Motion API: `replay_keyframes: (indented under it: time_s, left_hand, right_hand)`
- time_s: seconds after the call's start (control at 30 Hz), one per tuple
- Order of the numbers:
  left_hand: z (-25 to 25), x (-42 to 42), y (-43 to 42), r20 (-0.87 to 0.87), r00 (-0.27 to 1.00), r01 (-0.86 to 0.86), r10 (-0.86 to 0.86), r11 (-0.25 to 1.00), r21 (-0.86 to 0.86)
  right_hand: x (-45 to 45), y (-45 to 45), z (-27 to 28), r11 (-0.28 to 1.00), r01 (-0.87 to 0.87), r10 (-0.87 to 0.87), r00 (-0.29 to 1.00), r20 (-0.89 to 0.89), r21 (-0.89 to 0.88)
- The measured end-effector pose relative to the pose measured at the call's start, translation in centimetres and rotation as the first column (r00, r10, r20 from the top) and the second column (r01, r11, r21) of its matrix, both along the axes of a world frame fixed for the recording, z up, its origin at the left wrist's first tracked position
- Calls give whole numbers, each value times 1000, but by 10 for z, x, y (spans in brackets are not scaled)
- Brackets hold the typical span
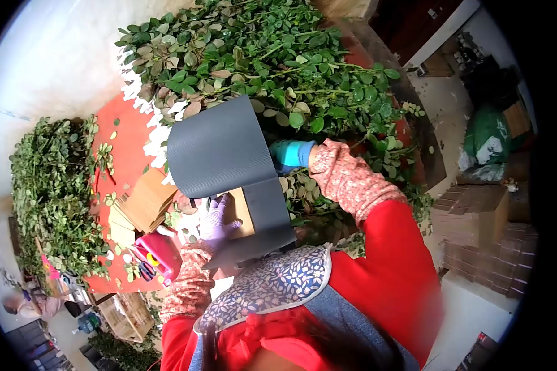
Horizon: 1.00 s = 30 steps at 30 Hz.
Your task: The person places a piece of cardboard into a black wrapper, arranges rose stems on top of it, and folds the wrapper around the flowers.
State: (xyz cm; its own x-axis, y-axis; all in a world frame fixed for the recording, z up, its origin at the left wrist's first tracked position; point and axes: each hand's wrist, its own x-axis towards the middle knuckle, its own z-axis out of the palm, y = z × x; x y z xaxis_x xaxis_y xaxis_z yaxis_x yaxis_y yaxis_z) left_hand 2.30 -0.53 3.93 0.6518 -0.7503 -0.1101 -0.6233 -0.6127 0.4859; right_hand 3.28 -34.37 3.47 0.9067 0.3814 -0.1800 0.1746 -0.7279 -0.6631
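Note:
My left hand (215,224), in a purple glove, lies with its fingers spread on a tan cardboard piece (240,213). That piece rests on a dark grey corrugated sheet (272,204). A larger grey flap (216,148) stands beyond it, bent over. My right hand (291,154), in a blue and teal glove, is at the right edge of the flap, next to the leafy stems (315,93); its fingers are hidden behind the flap.
On the red table (114,111) lie a stack of brown cardboard pieces (147,201), a pink tool (158,253) and loose leaves. Another leafy pile (56,191) is at the left. A person (37,306) is at the lower left; cartons (470,213) stand at right.

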Motion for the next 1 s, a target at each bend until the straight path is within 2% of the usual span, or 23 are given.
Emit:
replay_keyframes:
  time_s: [0.03, 0.07, 0.1, 0.2, 0.27, 0.33, 0.37, 0.4, 0.43, 0.47, 0.5, 0.57, 0.77, 0.83, 0.93, 1.0]
  left_hand:
    - [3, -1, -1, 8, 1000, -6, 5, 1000, 12]
    - [5, -1, -2, -50, 998, -37, 37, 999, 5]
    - [8, -2, -3, -108, 992, -69, 68, 998, 1]
    - [9, -2, -5, -64, 997, -49, 51, 998, 25]
    - [10, -3, -8, -45, 997, -57, 58, 998, 6]
    - [16, -4, -9, -99, 991, -85, 91, 994, 65]
    - [15, -3, -8, -75, 995, -63, 67, 997, 51]
    - [15, 0, -9, -131, 990, -23, 47, 984, 175]
    - [15, 0, -9, -130, 990, -19, 47, 978, 208]
    - [15, 0, -8, -131, 990, -16, 49, 970, 242]
    - [11, -2, -6, -137, 989, -21, 55, 971, 239]
    - [1, -4, -1, -108, 992, -62, 68, 997, 51]
    - [2, -2, -2, -203, 975, -86, 92, 996, 37]
    - [14, -1, -5, -244, 963, -93, 112, 992, 85]
    - [10, -2, -3, -167, 983, -78, 82, 996, 32]
    - [5, 1, -2, -221, 973, -76, 68, 997, -28]
  right_hand:
    - [9, -1, -1, 991, -75, 68, 995, -68, -107]
    - [14, -2, -17, 992, -81, 76, 995, -60, -98]
    - [16, 4, -27, 995, -45, 50, 997, 55, -86]
    - [13, 7, -41, 989, -74, 85, 993, 82, -130]
    - [13, 4, -34, 909, -229, 262, 964, 52, -349]
    - [20, 1, -21, 925, -186, 209, 977, 33, -331]
    - [26, -2, -21, 932, -133, 168, 983, 78, -336]
    - [30, -4, -22, 937, -84, 131, 984, 118, -339]
    - [42, -3, -39, 951, -69, 132, 972, 196, -301]
    - [54, -3, -54, 958, -60, 120, 972, 202, -282]
    - [67, -3, -54, 963, -53, 106, 976, 189, -265]
    - [96, -4, -43, 973, -38, 78, 983, 167, -230]
    - [163, -21, 6, 986, -1, 14, 997, 74, -167]
    - [158, -20, 9, 981, -11, 17, 999, 31, -195]
    - [135, -13, 10, 951, -34, 33, 999, -9, -307]
    - [121, -6, 7, 927, -52, 43, 999, -31, -372]
